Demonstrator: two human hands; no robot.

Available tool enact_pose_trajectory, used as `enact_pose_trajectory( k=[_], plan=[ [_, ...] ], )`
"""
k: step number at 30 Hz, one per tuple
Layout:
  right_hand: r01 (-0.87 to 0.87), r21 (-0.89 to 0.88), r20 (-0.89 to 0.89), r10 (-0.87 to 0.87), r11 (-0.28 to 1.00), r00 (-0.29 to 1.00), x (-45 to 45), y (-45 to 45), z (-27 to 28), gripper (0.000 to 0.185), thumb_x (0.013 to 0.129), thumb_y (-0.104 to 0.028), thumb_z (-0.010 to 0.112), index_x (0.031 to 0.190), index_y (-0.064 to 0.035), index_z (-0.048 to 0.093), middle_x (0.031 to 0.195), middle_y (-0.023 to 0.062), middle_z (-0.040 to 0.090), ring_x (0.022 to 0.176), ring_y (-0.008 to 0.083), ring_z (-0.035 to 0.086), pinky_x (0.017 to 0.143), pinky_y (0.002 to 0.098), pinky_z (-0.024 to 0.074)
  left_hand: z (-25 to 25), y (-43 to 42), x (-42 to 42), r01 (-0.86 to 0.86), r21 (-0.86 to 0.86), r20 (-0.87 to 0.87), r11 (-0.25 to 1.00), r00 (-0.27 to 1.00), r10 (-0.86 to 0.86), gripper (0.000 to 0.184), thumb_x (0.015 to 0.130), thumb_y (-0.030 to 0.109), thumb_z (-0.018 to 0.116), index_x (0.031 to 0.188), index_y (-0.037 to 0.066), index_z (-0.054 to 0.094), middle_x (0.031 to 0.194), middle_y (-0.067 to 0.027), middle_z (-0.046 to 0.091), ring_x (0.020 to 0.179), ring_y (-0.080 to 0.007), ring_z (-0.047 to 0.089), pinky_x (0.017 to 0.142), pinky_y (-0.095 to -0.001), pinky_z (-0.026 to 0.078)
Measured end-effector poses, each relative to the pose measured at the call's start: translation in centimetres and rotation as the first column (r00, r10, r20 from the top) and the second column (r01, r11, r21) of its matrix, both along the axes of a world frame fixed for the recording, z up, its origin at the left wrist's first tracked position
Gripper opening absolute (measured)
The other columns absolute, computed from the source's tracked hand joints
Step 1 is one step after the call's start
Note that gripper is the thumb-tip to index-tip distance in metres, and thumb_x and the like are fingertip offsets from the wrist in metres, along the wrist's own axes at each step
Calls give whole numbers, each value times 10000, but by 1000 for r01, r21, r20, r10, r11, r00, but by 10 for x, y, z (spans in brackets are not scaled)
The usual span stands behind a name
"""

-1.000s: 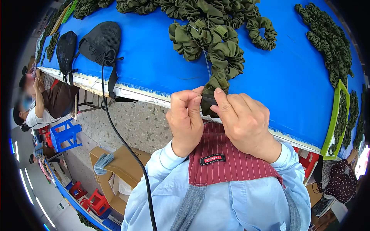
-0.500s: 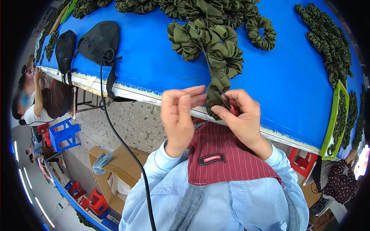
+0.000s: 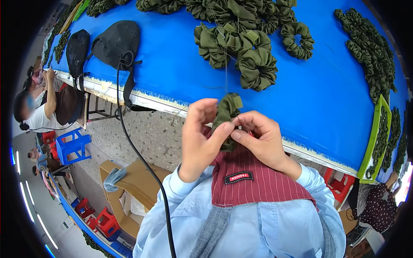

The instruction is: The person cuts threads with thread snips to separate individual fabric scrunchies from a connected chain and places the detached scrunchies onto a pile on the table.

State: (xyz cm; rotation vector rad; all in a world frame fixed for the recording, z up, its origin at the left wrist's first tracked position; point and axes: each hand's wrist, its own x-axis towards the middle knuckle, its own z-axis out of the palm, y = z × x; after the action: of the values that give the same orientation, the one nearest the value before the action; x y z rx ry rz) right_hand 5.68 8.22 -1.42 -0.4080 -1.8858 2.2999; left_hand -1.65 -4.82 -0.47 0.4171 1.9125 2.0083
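Note:
A dark olive green scrunchie (image 3: 226,108) is held in front of my apron, just off the table's near edge. My left hand (image 3: 198,139) is closed around its left side, thumb at the front. At its right side the thumb and fingertips of my right hand (image 3: 259,138) are pinched together on the fabric edge. Whatever else the right palm contains is hidden by the fingers. Thin threads run up from the held scrunchie toward a pile of similar scrunchies (image 3: 257,69) on the blue tabletop (image 3: 172,69).
One scrunchie (image 3: 297,41) lies apart at the right of the pile. Further right are a long heap of them (image 3: 370,53) and a green tray (image 3: 365,165). Black mesh bags (image 3: 116,43) and a cable (image 3: 140,161) are leftward. A cardboard box (image 3: 142,182) stands below; a co-worker (image 3: 49,103) sits left.
The held scrunchie has come away from the pile and moved down-left toward my body. My left fingers have closed on it. The red-handled tool seen in my right hand is now out of sight.

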Motion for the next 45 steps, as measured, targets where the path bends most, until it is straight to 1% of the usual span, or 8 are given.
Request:
enact_pose_trajectory(
  k=[3, 6, 8, 13, 24, 34, 43, 45],
  plan=[
    [-102, 76, 12, 101, 992, 995, 3, 8, 7, 140, 797, -38, 657, 925, 3, 620, 766, 2, 606, 584, 52, 436, 546, 185, 366, 0, 5, -3, 7, -17, 120, 1000, 993, -5, 297, 782, -27, 597, 1069, -10, 523, 896, -84, 586, 769, -122, 546, 696, -215, 446],
    [-31, 90, 21, 29, 995, 999, -3, 20, 10, 184, 809, -40, 643, 982, 22, 624, 758, 8, 612, 580, 71, 450, 541, 191, 365, 0, 3, -5, -1, -31, 121, 1000, 993, 5, 263, 787, -23, 594, 1043, -12, 536, 868, -72, 579, 731, -109, 526, 661, -206, 432],
    [-12, 344, 44, -3, 939, 999, -11, 30, 19, 255, 801, -23, 632, 1053, 18, 636, 830, 67, 659, 624, 96, 511, 559, 192, 386, 0, 0, -5, -16, -46, 120, 999, 993, 21, 229, 791, -19, 592, 1016, -13, 550, 840, -60, 572, 693, -96, 507, 626, -197, 417],
    [-36, 551, -5, 47, 834, 999, -22, 32, 23, 242, 786, -28, 648, 1019, 38, 651, 791, 88, 667, 569, 109, 511, 501, 212, 379, -7, 2, -6, -53, -64, -54, 997, 997, 50, 159, 785, -15, 600, 942, -17, 578, 791, -36, 548, 639, -90, 462, 580, -200, 383],
    [49, 610, -117, 28, 790, 993, -30, 27, 19, 165, 782, -31, 654, 924, 51, 671, 700, 85, 661, 507, 114, 494, 458, 215, 368, -8, 2, -7, -77, -101, -81, 992, 994, 69, 130, 754, -13, 614, 883, -9, 599, 771, -33, 535, 626, -111, 445, 571, -218, 365],
    [-192, 490, 101, 163, 850, 981, -41, 48, 34, 148, 779, -33, 656, 904, 45, 677, 639, 71, 642, 487, 108, 493, 448, 215, 363, -8, -1, -12, -65, -122, -152, 990, 987, 46, 135, 742, -14, 615, 877, -6, 616, 774, -36, 540, 627, -119, 447, 575, -219, 365],
    [-420, 703, 133, 474, 574, 870, -65, 71, 48, 93, 784, -34, 642, 837, 31, 683, 557, 35, 570, 450, 79, 403, 423, 214, 326, 3, -5, -21, -33, -272, -328, 962, 943, -60, 148, 736, -15, 617, 881, 0, 642, 791, -43, 554, 631, -121, 462, 574, -218, 369],
    [-394, 709, 109, 460, 585, 881, -65, 73, 49, 106, 780, -38, 646, 854, 30, 681, 564, 31, 569, 453, 76, 393, 428, 211, 321, 5, -5, -21, -35, -274, -329, 961, 943, -60, 148, 737, -14, 618, 883, -2, 643, 797, -44, 556, 635, -121, 464, 576, -219, 371]
  ],
)
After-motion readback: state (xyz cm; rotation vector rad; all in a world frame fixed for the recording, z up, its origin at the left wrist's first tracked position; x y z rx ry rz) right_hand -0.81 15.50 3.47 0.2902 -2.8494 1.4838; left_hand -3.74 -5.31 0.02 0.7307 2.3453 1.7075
